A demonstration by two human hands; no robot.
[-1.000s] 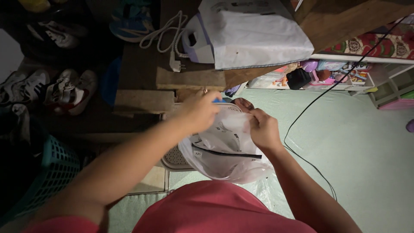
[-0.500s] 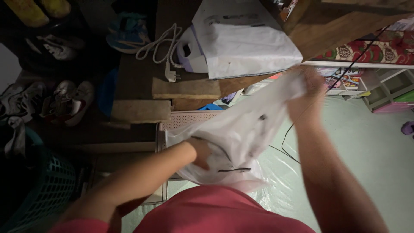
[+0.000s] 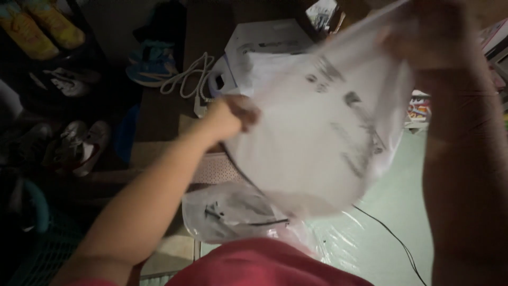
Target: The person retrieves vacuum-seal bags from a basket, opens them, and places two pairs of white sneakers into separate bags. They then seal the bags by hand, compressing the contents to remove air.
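Plastic bag (image 3: 323, 132), blurred, is held spread in the air, its left edge pinched in the left hand (image 3: 230, 117), its top corner gripped by the right hand (image 3: 439, 32); beneath, another bag (image 3: 233, 212) and green floor (image 3: 391, 222) lie open.

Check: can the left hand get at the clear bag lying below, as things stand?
Probably not right away: the left hand grips the raised white bag, which the right hand also holds. The clear bag lies uncovered below.

Plastic bag (image 3: 317, 143) stretched between left hand (image 3: 230, 116) and right hand (image 3: 444, 37); second bag (image 3: 233, 212) below it; shoes (image 3: 79, 145) far left; cable (image 3: 391, 238) on floor (image 3: 391, 190) right.
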